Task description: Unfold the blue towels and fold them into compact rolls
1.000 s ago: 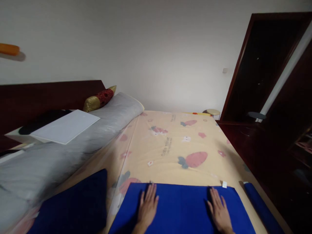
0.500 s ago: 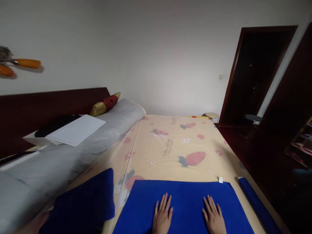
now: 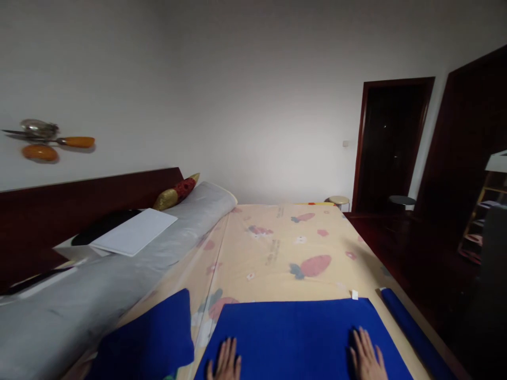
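A blue cloth (image 3: 293, 338) lies spread over the near part of the bed, with a small white tag (image 3: 355, 295) at its far edge. My left hand (image 3: 225, 361) rests flat on the cloth's left part, fingers stretched out. On its right part lies my right hand (image 3: 366, 356), also flat with the fingers apart. Neither hand holds anything. To the left is a second piece of blue cloth (image 3: 148, 338), partly in shadow. A rolled blue cloth (image 3: 415, 330) lies along the bed's right edge. The near edge of the spread cloth is out of view.
The bed (image 3: 253, 264) has a peach sheet with a carrot print. Along its left side runs a long grey bolster (image 3: 158, 269), bearing a white box lid (image 3: 134, 232). A red and gold pillow (image 3: 177, 191) leans by the headboard (image 3: 99, 200). Stools (image 3: 402, 201) stand near the doorway.
My hands have slid apart over the cloth, the left one leftward and the right one rightward. Both sit lower in view. The camera has tilted upward, showing more wall.
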The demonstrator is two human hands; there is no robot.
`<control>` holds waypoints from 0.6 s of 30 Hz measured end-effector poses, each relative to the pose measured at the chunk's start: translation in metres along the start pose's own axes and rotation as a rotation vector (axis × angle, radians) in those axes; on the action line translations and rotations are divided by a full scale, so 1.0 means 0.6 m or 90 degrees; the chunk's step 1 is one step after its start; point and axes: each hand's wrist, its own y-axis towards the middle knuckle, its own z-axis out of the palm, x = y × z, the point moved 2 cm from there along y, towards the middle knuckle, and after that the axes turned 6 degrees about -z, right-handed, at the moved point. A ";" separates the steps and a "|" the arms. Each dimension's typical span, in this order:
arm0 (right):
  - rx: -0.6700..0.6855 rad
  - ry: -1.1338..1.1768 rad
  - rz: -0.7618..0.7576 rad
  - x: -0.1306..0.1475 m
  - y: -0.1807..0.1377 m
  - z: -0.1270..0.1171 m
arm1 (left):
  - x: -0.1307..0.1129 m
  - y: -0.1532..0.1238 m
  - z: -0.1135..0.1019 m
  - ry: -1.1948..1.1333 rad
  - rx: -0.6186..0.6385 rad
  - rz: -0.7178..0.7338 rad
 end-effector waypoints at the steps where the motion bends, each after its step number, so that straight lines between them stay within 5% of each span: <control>1: 0.037 0.029 -0.042 0.044 0.002 0.008 | -0.032 -0.008 -0.003 -0.046 -0.005 0.060; 5: 0.164 0.113 -0.189 0.197 -0.006 0.058 | -0.168 -0.046 0.016 -0.197 -0.016 0.232; 8: 0.201 0.135 -0.235 0.246 -0.024 0.106 | -0.235 -0.073 0.066 -0.247 0.027 0.285; 13: 0.213 0.137 -0.218 0.242 -0.050 0.157 | -0.257 -0.087 0.129 -0.276 0.049 0.283; 18: 0.202 0.129 -0.204 0.245 -0.056 0.150 | -0.253 -0.089 0.115 -0.272 0.053 0.280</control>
